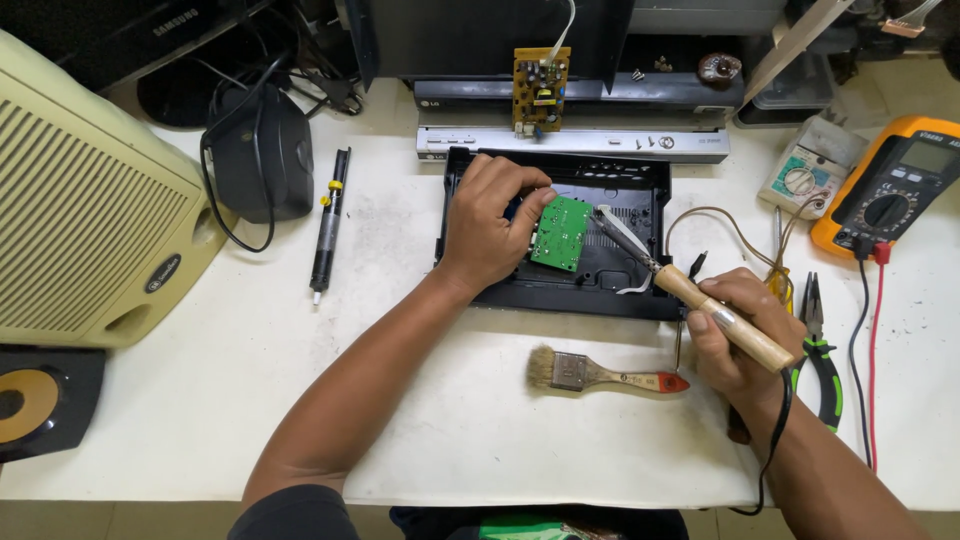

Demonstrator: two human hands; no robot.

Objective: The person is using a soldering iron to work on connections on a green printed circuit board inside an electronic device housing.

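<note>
Clearly soldering is in hand: the left hand (pixel 487 228) pinches the green circuit board (pixel 561 232) tilted over the black tray (pixel 640 180) on the counter (pixel 420 400), while the right hand (pixel 738 340) grips the soldering iron (pixel 700 300), whose tip must, I judge, meet 1 joint steadily.

At the far right of the bench we see an orange multimeter (pixel 893 185) with a small grey rectangular screen (pixel 932 156) at its top. Just left of it lies a pale analogue meter (pixel 810 170) with a greenish dial face. On the cream speaker (pixel 90 200) at left sits a small dark oval label (pixel 163 272).
</note>
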